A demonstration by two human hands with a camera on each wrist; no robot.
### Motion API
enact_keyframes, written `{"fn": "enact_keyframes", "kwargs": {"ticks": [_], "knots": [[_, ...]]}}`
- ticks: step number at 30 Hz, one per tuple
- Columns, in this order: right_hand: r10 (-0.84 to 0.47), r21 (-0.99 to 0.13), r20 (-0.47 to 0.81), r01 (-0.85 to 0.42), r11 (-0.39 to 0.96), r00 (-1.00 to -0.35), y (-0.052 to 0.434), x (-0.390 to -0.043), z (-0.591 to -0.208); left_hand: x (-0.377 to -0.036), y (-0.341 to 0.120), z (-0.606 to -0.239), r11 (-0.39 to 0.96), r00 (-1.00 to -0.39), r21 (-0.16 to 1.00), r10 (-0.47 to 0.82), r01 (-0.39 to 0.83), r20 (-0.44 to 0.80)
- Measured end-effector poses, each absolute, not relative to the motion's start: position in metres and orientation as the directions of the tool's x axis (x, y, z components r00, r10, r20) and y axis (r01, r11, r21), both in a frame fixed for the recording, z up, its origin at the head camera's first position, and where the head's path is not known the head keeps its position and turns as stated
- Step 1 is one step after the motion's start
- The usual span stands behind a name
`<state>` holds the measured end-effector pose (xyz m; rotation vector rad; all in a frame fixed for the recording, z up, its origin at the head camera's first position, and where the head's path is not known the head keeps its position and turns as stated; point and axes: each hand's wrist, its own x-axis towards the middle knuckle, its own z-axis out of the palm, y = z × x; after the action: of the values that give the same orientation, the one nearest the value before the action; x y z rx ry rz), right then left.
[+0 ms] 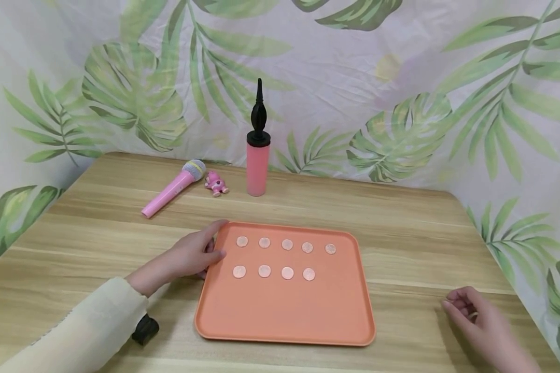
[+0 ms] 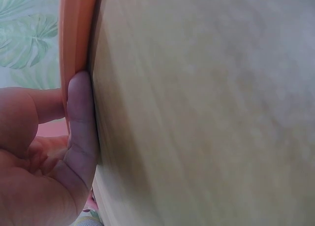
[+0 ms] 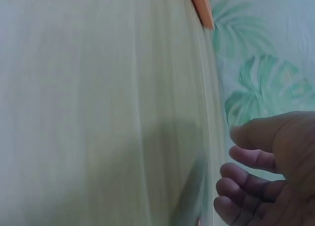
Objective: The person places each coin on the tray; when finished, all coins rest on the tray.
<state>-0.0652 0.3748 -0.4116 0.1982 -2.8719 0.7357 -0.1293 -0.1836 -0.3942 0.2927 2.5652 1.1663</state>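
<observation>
An orange tray (image 1: 284,311) lies in the middle of the wooden table (image 1: 424,233). Several coins (image 1: 287,244) sit in two rows on its far half. My left hand (image 1: 200,254) grips the tray's left rim, thumb on top and fingers curled at the far left corner. In the left wrist view the thumb (image 2: 81,117) presses against the orange rim (image 2: 74,29). My right hand (image 1: 466,308) is over the table to the right of the tray, apart from it. Its fingers (image 3: 246,179) are loosely curled with nothing seen in them. A corner of the tray (image 3: 202,7) shows at the top of the right wrist view.
Behind the tray are a pink toy microphone (image 1: 172,189), a small pink figure (image 1: 216,184) and an upright pink pump with a black top (image 1: 257,150). A black object (image 1: 144,329) sits by my left sleeve. Leaf-print cloth encloses the table at the back and sides.
</observation>
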Motion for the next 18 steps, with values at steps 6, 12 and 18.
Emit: {"fn": "enact_keyframes", "kwargs": {"ticks": [6,12,18], "knots": [[-0.032,-0.358,-0.048,-0.013,0.934,-0.998,0.405,-0.064,-0.407,-0.129,-0.184,-0.395,0.646,-0.933,0.76,0.309,0.065,-0.183],[-0.013,-0.319,-0.187,0.048,0.946,-0.982,0.425,-0.058,-0.408,-0.129,-0.183,-0.397,0.643,-0.931,0.764,0.312,0.061,-0.188],[0.0,-0.321,-0.238,0.078,0.944,-0.971,0.431,-0.054,-0.411,-0.129,-0.184,-0.396,0.646,-0.933,0.76,0.309,0.063,-0.185]]}}
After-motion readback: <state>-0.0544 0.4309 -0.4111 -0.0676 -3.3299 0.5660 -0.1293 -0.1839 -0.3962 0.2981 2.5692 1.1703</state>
